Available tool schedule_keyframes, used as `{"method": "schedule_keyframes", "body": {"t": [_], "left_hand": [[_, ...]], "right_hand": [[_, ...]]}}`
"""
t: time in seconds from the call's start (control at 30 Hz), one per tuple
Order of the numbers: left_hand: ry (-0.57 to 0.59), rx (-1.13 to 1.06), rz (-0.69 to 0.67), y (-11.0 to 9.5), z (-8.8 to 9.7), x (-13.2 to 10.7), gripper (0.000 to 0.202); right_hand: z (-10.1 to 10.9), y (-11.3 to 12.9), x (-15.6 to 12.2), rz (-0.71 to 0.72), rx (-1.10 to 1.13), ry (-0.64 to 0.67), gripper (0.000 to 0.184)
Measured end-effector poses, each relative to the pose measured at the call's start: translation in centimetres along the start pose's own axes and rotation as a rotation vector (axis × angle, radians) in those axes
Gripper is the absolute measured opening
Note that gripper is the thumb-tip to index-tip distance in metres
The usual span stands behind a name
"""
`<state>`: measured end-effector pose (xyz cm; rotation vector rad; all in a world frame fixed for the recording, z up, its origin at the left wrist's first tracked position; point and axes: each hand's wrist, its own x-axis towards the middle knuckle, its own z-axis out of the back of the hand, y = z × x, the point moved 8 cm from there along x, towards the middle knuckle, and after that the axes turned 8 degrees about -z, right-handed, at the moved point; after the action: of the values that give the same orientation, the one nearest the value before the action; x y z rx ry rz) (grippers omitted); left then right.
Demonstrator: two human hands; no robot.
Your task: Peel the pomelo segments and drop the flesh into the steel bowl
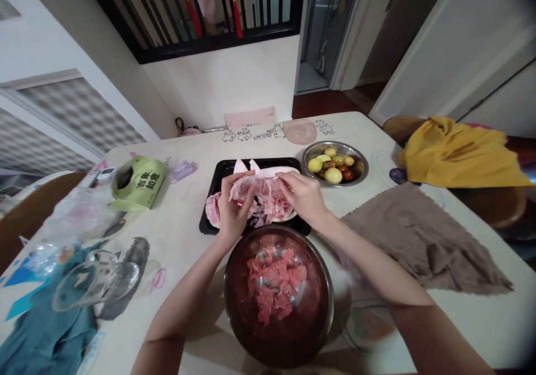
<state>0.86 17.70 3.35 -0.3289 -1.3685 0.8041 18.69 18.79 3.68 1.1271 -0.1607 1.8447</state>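
Note:
My left hand point(235, 210) and my right hand point(305, 196) hold a pale pink pomelo segment point(256, 187) between them, fingers closed on its two ends. Its thin whitish membrane shows between the hands. Below them lies a black tray point(218, 181) with torn membranes point(276, 207), thick rind and another pomelo piece point(213, 210) at its left. Closer to me, a large steel bowl point(238, 319) holds loose pinkish-red pulp point(274, 288). Both wrists are just beyond the bowl's far rim.
A small steel bowl point(364, 166) of green and brown fruits stands behind my right hand. A brown cloth point(419, 241) lies at right. On the left are a green paper holder point(142, 182), a clear glass pitcher point(90, 280) and a teal cloth point(54, 330). Yellow fabric point(460, 152) covers a chair.

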Motion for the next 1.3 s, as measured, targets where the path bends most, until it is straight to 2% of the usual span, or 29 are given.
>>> {"method": "schedule_keyframes", "body": {"t": [0.17,0.27,0.47,0.57,0.73,0.93,1.13,1.3], "left_hand": [[-0.025,-0.063,0.062,1.3,0.3,-0.2,0.027],[-0.04,-0.095,0.066,1.7,0.4,-0.1,0.026],[-0.036,-0.099,0.078,1.8,0.3,-0.2,0.027],[-0.015,-0.095,0.076,1.0,-0.2,-0.7,0.03],[0.03,-0.081,0.078,-0.7,-1.1,-1.3,0.036],[0.071,-0.005,0.042,-1.3,-1.3,-1.9,0.036],[0.043,0.13,-0.051,-2.3,-1.2,-2.5,0.038],[0.039,0.122,-0.019,-2.2,-1.3,-2.7,0.037]], "right_hand": [[-2.9,-0.6,-1.1,-0.083,-0.09,0.222,0.018],[-3.4,-0.5,-1.3,-0.102,-0.073,0.284,0.019],[0.0,1.9,-0.6,-0.02,0.197,0.096,0.024],[1.1,3.7,-0.9,0.058,0.234,0.068,0.027],[1.8,4.5,-1.3,0.102,0.209,0.046,0.029],[1.9,4.4,-1.6,0.1,0.149,0.073,0.026],[2.3,5.6,-2.3,0.168,-0.006,-0.049,0.02],[2.6,6.1,-2.4,0.199,-0.022,-0.108,0.019]]}}
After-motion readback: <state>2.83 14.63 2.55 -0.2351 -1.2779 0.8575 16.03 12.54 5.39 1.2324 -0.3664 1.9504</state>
